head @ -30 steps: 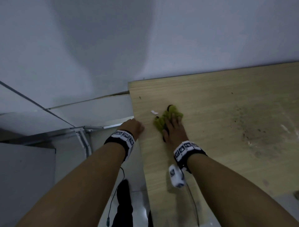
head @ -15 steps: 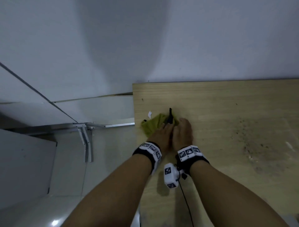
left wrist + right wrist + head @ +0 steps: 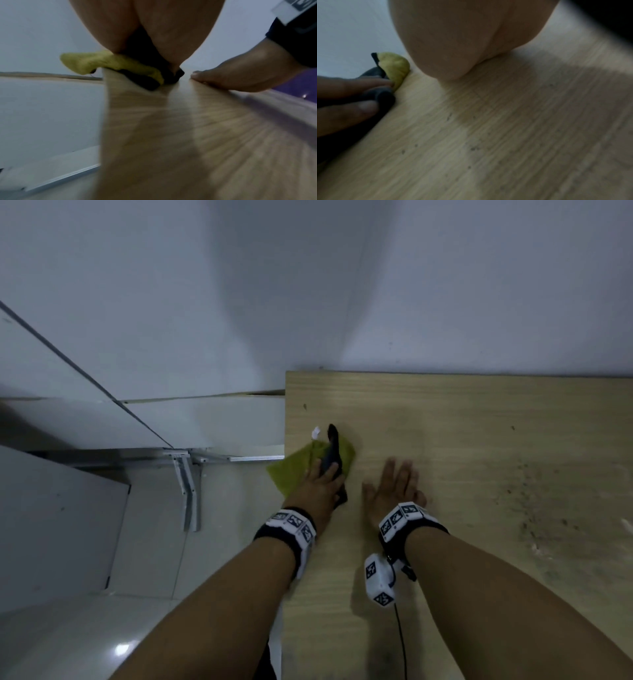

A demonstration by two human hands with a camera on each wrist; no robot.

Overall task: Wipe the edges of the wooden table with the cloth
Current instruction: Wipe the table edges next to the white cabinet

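Cloth (image 3: 294,470) draped over desk (image 3: 479,440) left edge, pressed under left hand (image 3: 320,491), fingers (image 3: 368,82) curled on it; right hand (image 3: 394,491) flat beside, fingers apart.

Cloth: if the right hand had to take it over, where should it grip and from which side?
Probably the green fold lying on the wooden table, approached from the right, table side. The left hand covers the black part and the near end, and the cloth droops past the left edge there. The right hand rests flat beside it on that side.
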